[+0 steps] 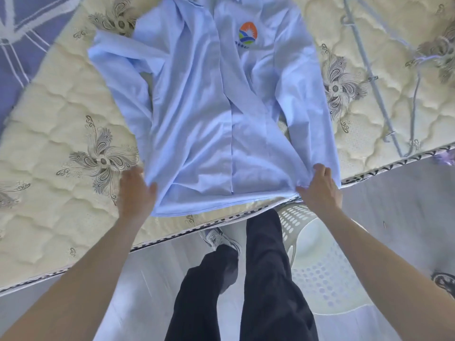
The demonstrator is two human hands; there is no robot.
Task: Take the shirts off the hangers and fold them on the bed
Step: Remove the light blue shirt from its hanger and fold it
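Pale blue logo shirt [216,124] laid front-up on cream quilted mattress [56,134]; left hem corner pinched by left hand [136,193], right corner by right hand [320,189], fingers curled.

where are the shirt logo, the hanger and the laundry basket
shirt logo [248,33], head view, middle of the coloured badge
hanger [383,112], head view, its long straight arm
laundry basket [320,274], head view, perforated wall
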